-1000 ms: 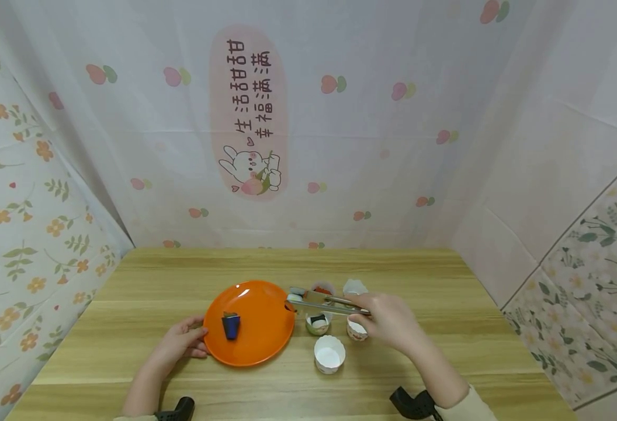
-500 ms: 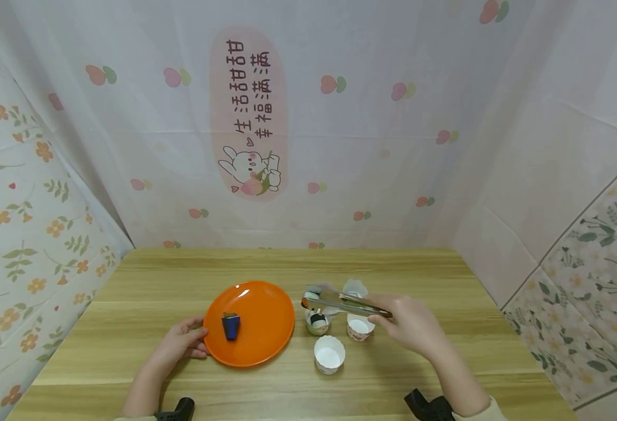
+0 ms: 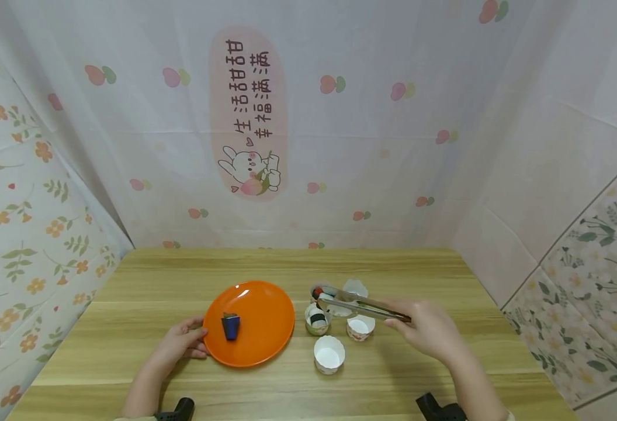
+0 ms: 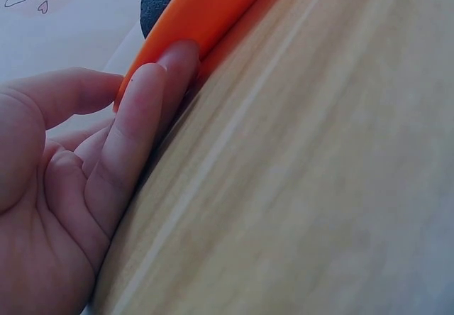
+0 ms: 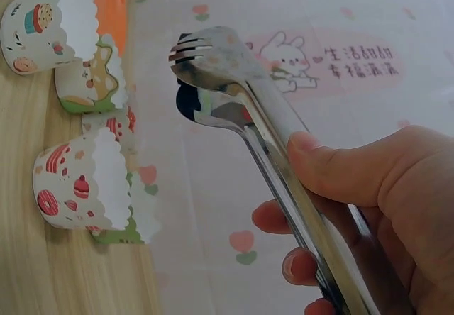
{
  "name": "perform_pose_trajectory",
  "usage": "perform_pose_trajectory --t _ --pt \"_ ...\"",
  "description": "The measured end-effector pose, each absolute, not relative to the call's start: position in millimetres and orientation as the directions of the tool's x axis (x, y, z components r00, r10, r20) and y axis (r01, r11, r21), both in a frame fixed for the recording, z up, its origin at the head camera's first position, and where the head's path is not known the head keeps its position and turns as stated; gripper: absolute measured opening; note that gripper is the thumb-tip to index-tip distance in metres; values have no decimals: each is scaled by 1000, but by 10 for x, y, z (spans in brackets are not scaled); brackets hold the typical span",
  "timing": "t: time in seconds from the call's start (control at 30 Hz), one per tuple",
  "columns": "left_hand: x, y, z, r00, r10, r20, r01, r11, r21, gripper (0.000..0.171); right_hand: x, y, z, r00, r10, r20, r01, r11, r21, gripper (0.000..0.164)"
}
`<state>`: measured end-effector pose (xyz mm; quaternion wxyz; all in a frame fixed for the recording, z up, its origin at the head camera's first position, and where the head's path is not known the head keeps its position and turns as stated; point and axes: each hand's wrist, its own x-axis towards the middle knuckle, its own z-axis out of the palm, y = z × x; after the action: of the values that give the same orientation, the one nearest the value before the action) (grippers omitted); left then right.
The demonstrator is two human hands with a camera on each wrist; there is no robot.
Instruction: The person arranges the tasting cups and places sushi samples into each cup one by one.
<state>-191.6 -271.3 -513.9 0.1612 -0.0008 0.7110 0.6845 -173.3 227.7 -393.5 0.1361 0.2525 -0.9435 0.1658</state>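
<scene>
My left hand [image 3: 182, 342] pinches the left rim of an orange plate [image 3: 266, 345], thumb on the edge and fingers underneath in the left wrist view. A dark blue wedge-shaped piece [image 3: 231, 327] with a greenish top sits on the plate. My right hand [image 3: 426, 330] grips metal tongs [image 5: 273, 120], whose heads overlap the cups in the head view. A dark and whitish patch shows between the tong heads in the right wrist view; I cannot tell whether they hold a piece. Below the heads, a paper cup [image 3: 317, 330] contains a white piece with a black band.
A white scalloped paper cup [image 3: 329, 354] stands nearest the front, right of the plate. Another patterned cup [image 3: 360, 330] sits under the tongs' arms, and one more cup [image 3: 354, 286] stands behind them. A printed cloth [image 3: 382, 146] hangs at the table's back edge.
My right hand has moved right and slightly down, drawing the tongs from beside the plate's right rim to over the cups. The left hand and plate have stayed put.
</scene>
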Motion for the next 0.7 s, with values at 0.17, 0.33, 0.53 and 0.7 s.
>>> perform_pose_trajectory --t 0.17,0.33,0.53,0.7 --pt "-1917 -2720 -5138 -949 212 -234 -225 66 972 59 -1696 2355 -3941 -844 -416 339 -505 828 -242 39" --pt "-1914 -2721 -5144 -948 221 -227 -218 64 974 59 -1643 2432 -3931 -869 -389 304 -468 846 -255 39" --pt "-1917 -2719 -5146 -949 217 -230 -220 69 973 59 -1587 2522 -3909 -871 -381 309 -459 857 -235 40" --pt "-1918 -2723 -5147 -949 217 -229 -219 71 973 59 -1542 2595 -3884 -881 -375 291 -442 870 -217 40"
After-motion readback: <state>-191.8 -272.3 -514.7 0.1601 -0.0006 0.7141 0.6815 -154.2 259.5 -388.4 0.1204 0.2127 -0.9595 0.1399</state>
